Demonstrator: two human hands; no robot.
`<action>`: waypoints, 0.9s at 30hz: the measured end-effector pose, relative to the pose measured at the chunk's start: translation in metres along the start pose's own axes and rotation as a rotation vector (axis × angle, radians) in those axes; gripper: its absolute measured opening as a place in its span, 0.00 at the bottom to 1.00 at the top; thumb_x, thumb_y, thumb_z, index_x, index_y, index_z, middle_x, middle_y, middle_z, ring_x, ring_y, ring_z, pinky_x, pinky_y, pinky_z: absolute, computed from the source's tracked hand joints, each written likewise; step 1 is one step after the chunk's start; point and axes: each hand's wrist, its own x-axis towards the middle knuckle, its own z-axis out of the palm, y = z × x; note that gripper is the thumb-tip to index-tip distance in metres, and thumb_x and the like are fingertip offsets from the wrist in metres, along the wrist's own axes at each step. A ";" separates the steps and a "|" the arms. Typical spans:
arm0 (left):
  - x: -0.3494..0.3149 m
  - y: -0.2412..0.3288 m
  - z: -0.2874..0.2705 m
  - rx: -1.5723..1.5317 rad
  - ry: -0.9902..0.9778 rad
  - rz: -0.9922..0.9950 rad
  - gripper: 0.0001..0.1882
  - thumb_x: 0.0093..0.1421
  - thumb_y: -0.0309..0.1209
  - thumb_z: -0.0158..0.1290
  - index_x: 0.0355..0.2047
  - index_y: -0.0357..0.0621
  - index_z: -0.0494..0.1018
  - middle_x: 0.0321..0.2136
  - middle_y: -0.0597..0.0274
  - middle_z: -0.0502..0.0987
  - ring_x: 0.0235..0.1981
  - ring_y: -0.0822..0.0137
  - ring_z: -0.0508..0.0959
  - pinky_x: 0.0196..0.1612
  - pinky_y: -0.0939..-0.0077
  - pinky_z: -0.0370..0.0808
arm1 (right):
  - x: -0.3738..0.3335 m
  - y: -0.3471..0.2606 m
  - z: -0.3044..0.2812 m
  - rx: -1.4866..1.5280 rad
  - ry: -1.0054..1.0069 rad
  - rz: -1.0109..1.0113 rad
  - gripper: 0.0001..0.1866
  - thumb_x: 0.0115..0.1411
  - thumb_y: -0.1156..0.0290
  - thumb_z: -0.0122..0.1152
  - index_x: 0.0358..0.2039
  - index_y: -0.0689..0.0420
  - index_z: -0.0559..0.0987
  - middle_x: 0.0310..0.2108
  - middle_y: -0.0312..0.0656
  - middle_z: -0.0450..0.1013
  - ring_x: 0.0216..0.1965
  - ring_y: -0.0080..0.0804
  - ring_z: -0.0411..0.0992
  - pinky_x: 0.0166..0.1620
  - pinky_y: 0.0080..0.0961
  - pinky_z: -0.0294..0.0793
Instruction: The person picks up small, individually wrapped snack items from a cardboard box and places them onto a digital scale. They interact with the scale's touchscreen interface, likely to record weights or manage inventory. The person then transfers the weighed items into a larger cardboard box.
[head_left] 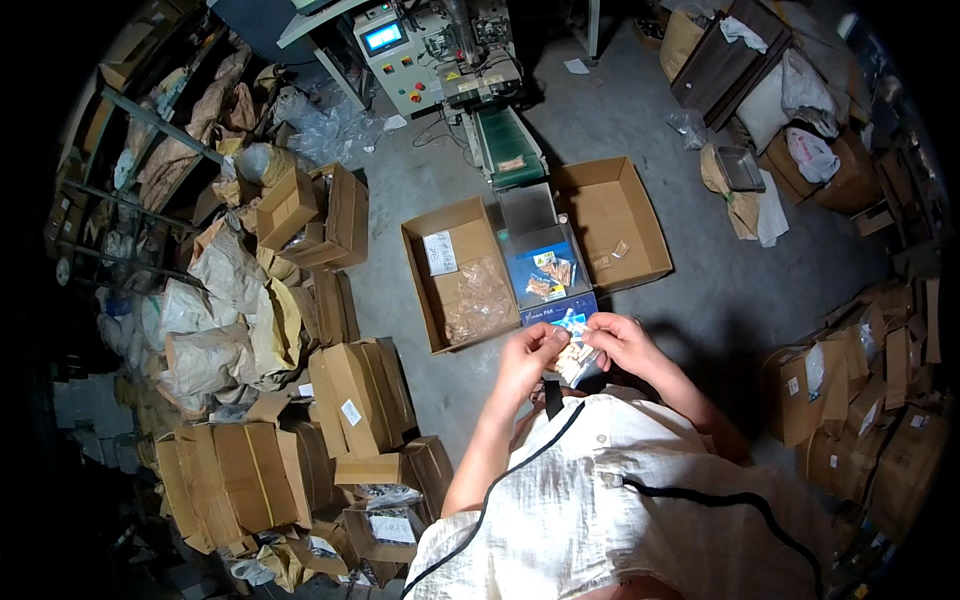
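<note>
A small clear plastic packet (572, 362) with pale, peg-like pieces inside is held in front of my body, with a blue printed part at its top. My left hand (531, 354) pinches its left side with thumb and fingers. On the other side, my right hand (618, 341) grips the packet near its upper right edge. Just beyond my hands stands a blue box (535, 312). Several small packets (552, 275) of tan pieces lie on the blue box's inner surface.
Left of the blue box is an open carton (418, 270) with clear bags; right of it, another carton (642, 215) holds a few packets. A machine (405, 75) with a green conveyor belt (505, 135) stands beyond. Stacked cartons (360, 395) line the left, more boxes the right.
</note>
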 end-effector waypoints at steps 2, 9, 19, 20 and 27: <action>0.001 -0.011 -0.002 0.011 0.027 -0.013 0.10 0.65 0.36 0.56 0.38 0.41 0.76 0.27 0.69 0.79 0.28 0.77 0.76 0.29 0.83 0.70 | 0.003 0.008 -0.005 0.052 0.089 0.010 0.09 0.64 0.66 0.57 0.34 0.59 0.78 0.22 0.33 0.72 0.19 0.18 0.70 0.21 0.17 0.70; -0.021 -0.033 -0.026 -0.012 0.087 -0.039 0.05 0.65 0.27 0.51 0.35 0.39 0.75 0.24 0.67 0.77 0.19 0.78 0.72 0.20 0.83 0.66 | 0.001 0.021 -0.006 0.197 0.182 0.036 0.08 0.63 0.68 0.58 0.33 0.59 0.77 0.23 0.33 0.72 0.20 0.17 0.70 0.22 0.16 0.70; -0.031 -0.064 -0.043 0.023 0.108 -0.014 0.11 0.58 0.15 0.45 0.38 0.37 0.74 0.30 0.63 0.76 0.24 0.76 0.71 0.26 0.81 0.67 | -0.004 0.030 0.009 0.137 0.167 0.115 0.07 0.64 0.69 0.58 0.31 0.57 0.74 0.25 0.34 0.73 0.23 0.19 0.72 0.28 0.17 0.71; -0.032 -0.062 -0.041 -0.038 0.128 -0.107 0.12 0.57 0.14 0.46 0.40 0.38 0.74 0.33 0.63 0.75 0.26 0.76 0.71 0.27 0.82 0.68 | -0.003 0.030 0.012 0.154 0.157 0.110 0.06 0.64 0.70 0.58 0.31 0.57 0.74 0.25 0.34 0.74 0.25 0.19 0.73 0.29 0.17 0.72; -0.026 -0.065 -0.042 -0.092 0.102 -0.039 0.12 0.56 0.14 0.48 0.40 0.37 0.72 0.33 0.64 0.75 0.30 0.74 0.73 0.34 0.82 0.71 | 0.004 0.033 0.030 0.156 0.060 0.140 0.04 0.63 0.71 0.58 0.32 0.57 0.74 0.26 0.35 0.72 0.26 0.21 0.72 0.30 0.19 0.71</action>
